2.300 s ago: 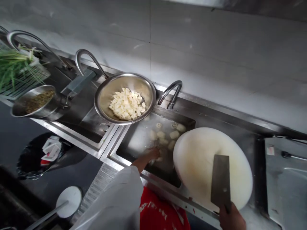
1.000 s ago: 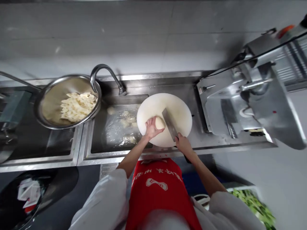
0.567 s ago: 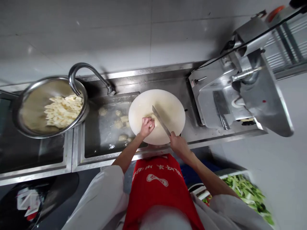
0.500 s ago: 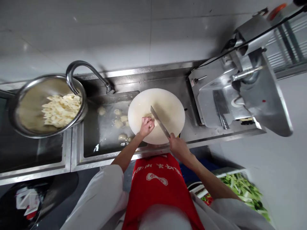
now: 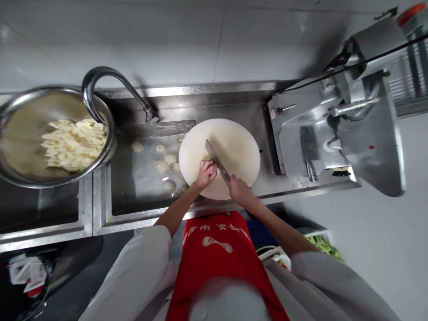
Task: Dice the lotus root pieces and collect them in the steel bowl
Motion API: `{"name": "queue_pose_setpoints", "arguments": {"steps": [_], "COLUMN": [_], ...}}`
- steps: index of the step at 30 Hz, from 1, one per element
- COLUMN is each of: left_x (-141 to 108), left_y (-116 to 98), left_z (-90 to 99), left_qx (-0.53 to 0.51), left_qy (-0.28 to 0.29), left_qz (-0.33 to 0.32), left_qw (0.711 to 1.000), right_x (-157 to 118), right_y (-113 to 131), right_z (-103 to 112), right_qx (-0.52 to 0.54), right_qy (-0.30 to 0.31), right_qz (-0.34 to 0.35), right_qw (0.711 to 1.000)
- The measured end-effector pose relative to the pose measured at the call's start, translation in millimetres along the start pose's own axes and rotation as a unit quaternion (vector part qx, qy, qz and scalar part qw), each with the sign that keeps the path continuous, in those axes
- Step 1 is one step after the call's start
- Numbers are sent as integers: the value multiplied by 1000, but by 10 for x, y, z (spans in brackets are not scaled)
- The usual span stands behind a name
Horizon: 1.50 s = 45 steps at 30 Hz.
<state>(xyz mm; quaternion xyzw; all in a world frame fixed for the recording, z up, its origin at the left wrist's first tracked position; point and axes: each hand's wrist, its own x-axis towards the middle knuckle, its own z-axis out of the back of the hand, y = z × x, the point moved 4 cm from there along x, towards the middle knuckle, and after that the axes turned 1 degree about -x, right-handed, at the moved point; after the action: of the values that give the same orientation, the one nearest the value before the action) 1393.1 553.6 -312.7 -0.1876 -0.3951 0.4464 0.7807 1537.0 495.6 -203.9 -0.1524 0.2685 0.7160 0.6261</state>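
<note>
A round white cutting board point(image 5: 234, 147) lies on the steel counter, overlapping the sink's right edge. My left hand point(image 5: 205, 173) presses a pale lotus root piece, mostly hidden under its fingers, onto the board. My right hand point(image 5: 238, 189) grips the handle of a cleaver point(image 5: 216, 159), whose blade stands edge-down right beside my left fingers. Several more peeled lotus root pieces point(image 5: 162, 166) float in the water-filled sink point(image 5: 140, 196).
A steel bowl point(image 5: 20, 178) of cut lotus root point(image 5: 75, 145) sits left of the curved faucet point(image 5: 110, 84). A metal slicing machine point(image 5: 347, 129) stands to the right. A crate of green vegetables point(image 5: 323, 245) is on the floor at lower right, a black bin point(image 5: 33, 276) at lower left.
My left hand went from the sink water to the board with a lotus root piece. My right hand brought the cleaver down against it, and the blade has since shifted slightly left.
</note>
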Motion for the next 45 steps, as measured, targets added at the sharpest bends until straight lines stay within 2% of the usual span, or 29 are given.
{"name": "queue_pose_setpoints", "arguments": {"steps": [3,5,7,10,13,15,17,21,24,28,31,33,35,37,40,42,45], "left_x": [-27,-18,36,193,324,332,284,191,195,208,189,182,207,293,560,798,1135], "left_y": [-40,-86,-149,-241,-253,-208,-165,-130,-122,-128,-138,-147,-166,-197,-275,-343,-435], "left_z": [97,155,157,50,-47,-36,-11,-38,-88,-121,-106,-77,-37,9,32,-24,-225], "left_qx": [-8,-10,-11,-8,1,0,-11,-34,-46,-56,-61,-58,-49,-27,16,28,22], "left_qy": [1,21,56,109,104,65,53,117,127,106,98,100,107,117,151,188,223], "left_qz": [2,-4,-22,-52,-37,-5,-4,-63,-69,-56,-57,-56,-54,-50,-56,-73,-98], "left_qw": [1000,1000,998,993,994,998,999,991,988,991,992,992,992,992,987,979,970], "right_x": [399,538,555,449,298,187,61,-199,-265,33,382,508,497,384,183,111,98], "right_y": [73,-37,-251,-579,-687,-619,-504,-302,-244,-184,-128,-139,-226,-412,-847,-1138,-1409], "right_z": [-48,-63,-70,-85,-97,-86,-60,-23,-21,-24,-20,-9,19,69,148,145,33], "right_qx": [22,41,57,48,2,-15,-15,16,33,45,56,58,55,52,52,48,43], "right_qy": [-39,-56,-61,-55,-39,-36,-40,-34,-17,-12,-37,-54,-71,-93,-139,-146,-112], "right_qz": [26,43,52,20,-42,-64,-75,-63,-59,-46,-22,-10,-4,-20,-97,-143,-158], "right_qw": [999,997,995,997,998,997,996,997,998,998,997,997,996,994,984,978,980]}}
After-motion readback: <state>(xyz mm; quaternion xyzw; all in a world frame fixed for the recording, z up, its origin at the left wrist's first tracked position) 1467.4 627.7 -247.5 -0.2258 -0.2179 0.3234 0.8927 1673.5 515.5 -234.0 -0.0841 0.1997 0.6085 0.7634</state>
